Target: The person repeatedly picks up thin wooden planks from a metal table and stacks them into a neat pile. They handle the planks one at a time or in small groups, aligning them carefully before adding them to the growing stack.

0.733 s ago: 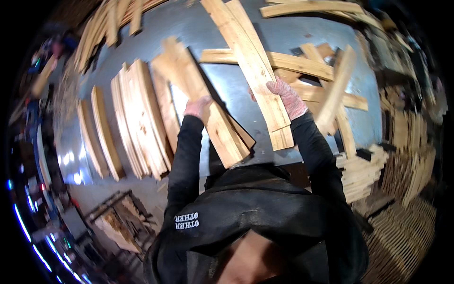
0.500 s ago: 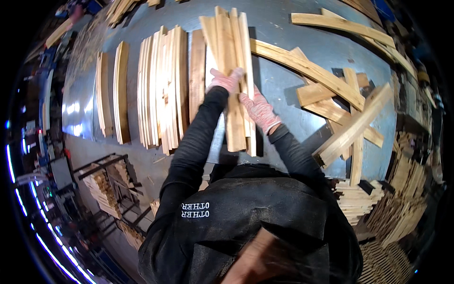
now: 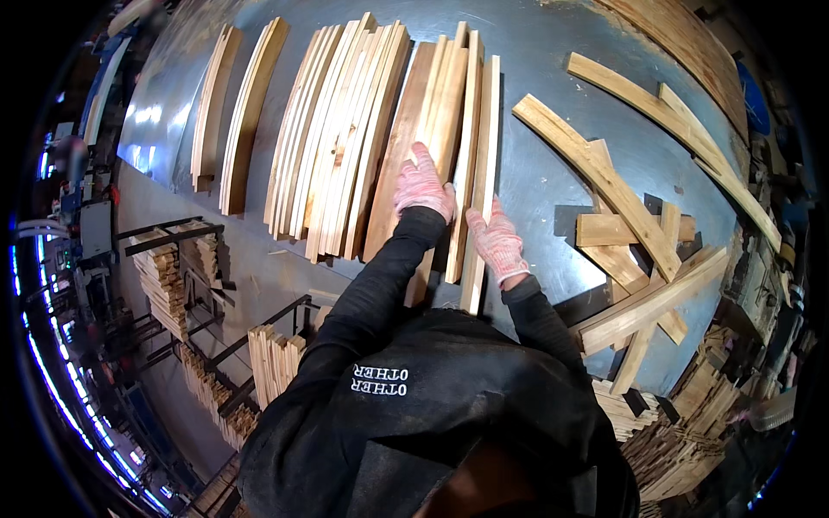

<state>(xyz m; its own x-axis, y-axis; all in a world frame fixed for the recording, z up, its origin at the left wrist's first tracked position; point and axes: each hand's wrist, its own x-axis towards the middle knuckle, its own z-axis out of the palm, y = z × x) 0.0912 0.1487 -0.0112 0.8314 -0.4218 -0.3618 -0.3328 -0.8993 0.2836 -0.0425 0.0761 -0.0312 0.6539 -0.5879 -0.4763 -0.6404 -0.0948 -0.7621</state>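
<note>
My left hand [image 3: 423, 183], in a pale red-and-white glove, lies with fingers stretched out over a group of wooden slats [image 3: 446, 108] on the metal table. My right hand [image 3: 498, 242], gloved alike, is closed around the near part of the rightmost slat [image 3: 486, 138], its thumb across the top; its other fingers are partly hidden. This slat stands on its narrow edge beside another narrow slat [image 3: 466, 155]. Touching the group on its left is a wide, darker board [image 3: 402, 142]. Further left, a row of pale slats [image 3: 337, 138] lies side by side.
Two separate slats [image 3: 252, 116] lie at the table's left. Crossed, loose boards [image 3: 604, 186] cover the right side of the metal table [image 3: 540, 173]. Below the table edge stand racks with stacked wood [image 3: 160, 281] on the left and wood piles [image 3: 682, 449] on the right.
The group of slats, raised and fanned between my hands before, now rests on the table against the darker board. My left hand has loosened; my view has turned and shifted.
</note>
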